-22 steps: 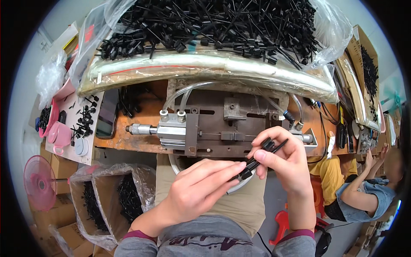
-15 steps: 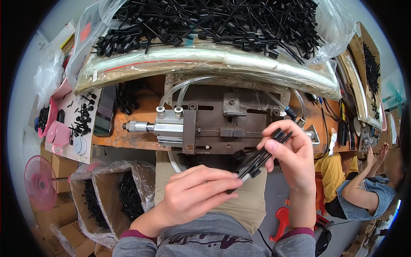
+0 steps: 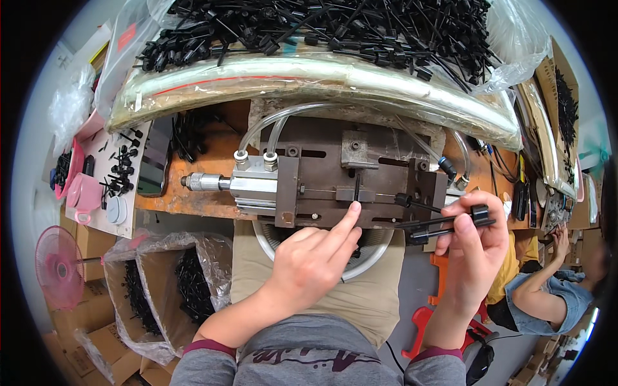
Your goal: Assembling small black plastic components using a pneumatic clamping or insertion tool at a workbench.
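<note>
- One straight index finger of my left hand meets, or nearly meets, a slim black rod; its thumb is hidden, so I cannot tell whether those fingers pinch anything.
- Off to the right, the fingers of my right hand pinch several smooth black parts, thin stems with stubby cylindrical heads, fanned out.
- Beyond my left fingertip, that rod lies across a small grey metal block on a dull brown slotted plate.
- Left of this, a silvery metal cylinder feeds clear bendy tubes above the scuffed orange surface.
- Farthest, a film-wrapped rounded edge fronts a spiky black heap.
</note>
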Demonstrator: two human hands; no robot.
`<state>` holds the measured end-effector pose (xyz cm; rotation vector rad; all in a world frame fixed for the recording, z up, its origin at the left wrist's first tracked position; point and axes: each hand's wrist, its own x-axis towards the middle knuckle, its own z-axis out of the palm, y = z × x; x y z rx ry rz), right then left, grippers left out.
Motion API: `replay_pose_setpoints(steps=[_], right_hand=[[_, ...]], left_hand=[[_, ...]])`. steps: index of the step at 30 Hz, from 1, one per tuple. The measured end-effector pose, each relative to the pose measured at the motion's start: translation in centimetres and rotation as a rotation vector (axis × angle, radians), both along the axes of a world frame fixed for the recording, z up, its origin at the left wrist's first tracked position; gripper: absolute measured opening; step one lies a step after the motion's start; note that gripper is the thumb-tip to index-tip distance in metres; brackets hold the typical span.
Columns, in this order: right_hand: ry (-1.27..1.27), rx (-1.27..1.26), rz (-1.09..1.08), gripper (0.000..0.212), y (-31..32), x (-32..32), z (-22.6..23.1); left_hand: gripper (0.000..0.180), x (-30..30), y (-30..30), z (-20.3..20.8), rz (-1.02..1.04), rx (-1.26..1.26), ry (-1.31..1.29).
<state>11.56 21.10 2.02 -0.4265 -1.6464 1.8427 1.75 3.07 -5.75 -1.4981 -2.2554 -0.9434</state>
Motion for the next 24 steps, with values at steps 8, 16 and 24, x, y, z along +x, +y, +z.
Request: replay_pose_setpoints(steps=[8,16,24], right_hand=[[0.049,0.119,-0.068,0.027,-0.7,1.4,-0.8],[0.063,1.257,-0.085,0.032,-1.6,1.9,-2.5],[0.136,1.404,0.06,0.035,-3.0,1.1,-4.5]], left_hand=[[0.027,-0.4,0.6,1.2,0.023,-0.079,0.011],[0.029,-0.6,0.2,1.8,-0.073,0.092,-0.228],[0.032,1.2,-1.0,3.6,-0.233,0.33,-0.616]])
